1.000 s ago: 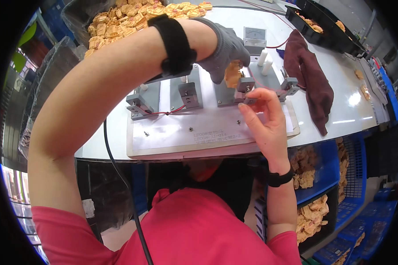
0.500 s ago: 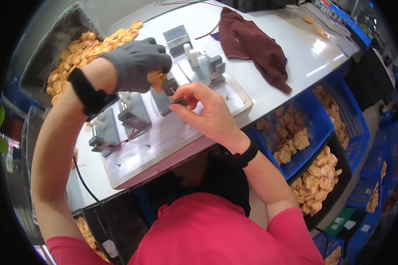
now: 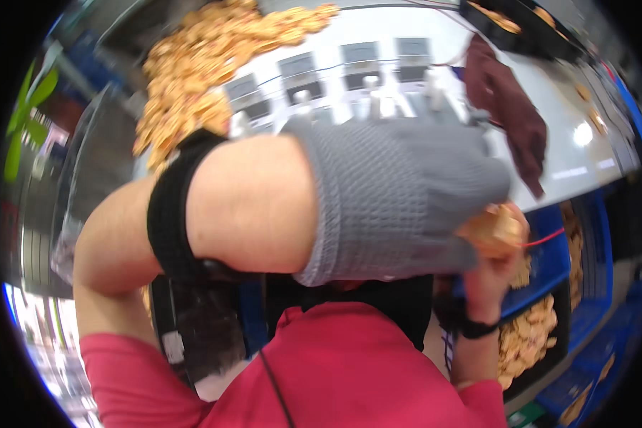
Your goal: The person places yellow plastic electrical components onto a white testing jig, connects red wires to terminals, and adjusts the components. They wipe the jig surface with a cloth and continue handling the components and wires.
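My left hand [image 3: 399, 192], in a grey knit glove, is large and close, stretched across the view to the right. Its fingers and thumb close on a small golden-yellow piece [image 3: 498, 232] with a thin red wire [image 3: 547, 237] leading off to the right. Behind that piece is my bare right hand [image 3: 493, 274], its fingers curled round the far side; glove and blur hide part of them. Beyond the glove stand several grey fixture blocks [image 3: 299, 74] with white knobs [image 3: 371, 84]; my left hand covers their near parts.
A big heap of golden-yellow pieces [image 3: 192, 78] lies at the table's far left. A dark maroon cloth [image 3: 506, 107] is on the white table [image 3: 578, 153] at right. Below its edge are a blue bin [image 3: 553, 221] and more pieces [image 3: 528, 339]. A black tray [image 3: 524, 32] stands far right.
Both hands have left the grey fixture and moved right, past the table's near edge. They now meet at a golden-yellow piece with a red wire. The view has shifted too.
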The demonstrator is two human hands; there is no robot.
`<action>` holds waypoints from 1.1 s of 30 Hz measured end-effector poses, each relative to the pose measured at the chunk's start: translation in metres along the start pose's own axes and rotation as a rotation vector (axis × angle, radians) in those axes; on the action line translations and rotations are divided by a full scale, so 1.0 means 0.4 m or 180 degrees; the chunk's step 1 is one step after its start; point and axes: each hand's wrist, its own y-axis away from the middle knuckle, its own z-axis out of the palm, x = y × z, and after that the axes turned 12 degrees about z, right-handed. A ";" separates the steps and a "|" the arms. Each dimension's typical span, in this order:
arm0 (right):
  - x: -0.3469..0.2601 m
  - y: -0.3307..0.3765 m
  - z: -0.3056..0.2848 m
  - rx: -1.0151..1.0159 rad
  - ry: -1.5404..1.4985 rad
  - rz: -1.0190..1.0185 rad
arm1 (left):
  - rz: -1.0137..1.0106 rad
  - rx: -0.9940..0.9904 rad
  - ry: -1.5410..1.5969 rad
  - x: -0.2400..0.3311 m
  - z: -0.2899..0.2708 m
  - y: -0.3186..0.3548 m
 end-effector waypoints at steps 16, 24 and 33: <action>0.360 0.734 -1.244 0.4855 0.2278 0.3907 | -0.2773 0.0972 -0.0301 -0.826 0.038 0.545; 0.136 0.231 -0.689 0.2476 0.1193 0.1776 | -0.3265 0.1415 0.0887 -0.892 0.098 0.513; -0.063 -0.034 0.107 -0.1194 0.1726 -0.0005 | -0.2390 0.2618 -0.0570 -0.638 0.132 0.624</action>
